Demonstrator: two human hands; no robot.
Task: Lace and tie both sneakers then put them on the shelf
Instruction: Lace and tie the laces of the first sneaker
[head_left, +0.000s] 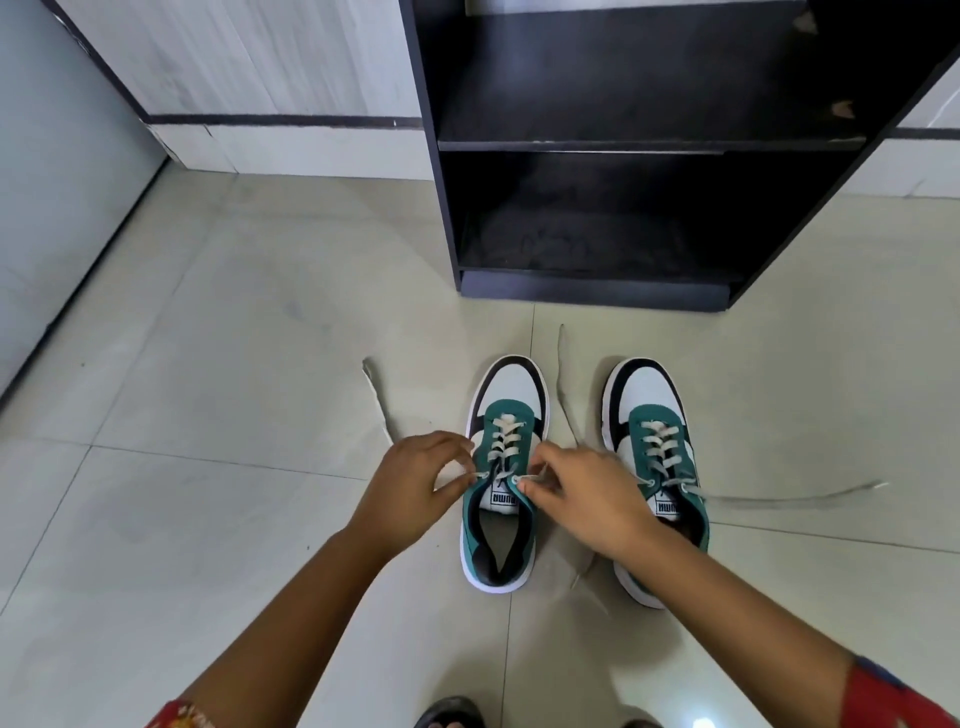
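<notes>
Left hand (415, 486) and right hand (587, 499) each pinch a limp lace end at the left sneaker (506, 467)'s top eyelets; soft cord likely slips unless gripped near the eyelets.

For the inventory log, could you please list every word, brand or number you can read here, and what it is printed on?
"PUMA": tongue label of the left sneaker, seen upside down.
"PUMA": tongue label of the right sneaker, upside down and partly hidden by the right hand.
Nothing readable on the shelf, floor or walls.
</notes>
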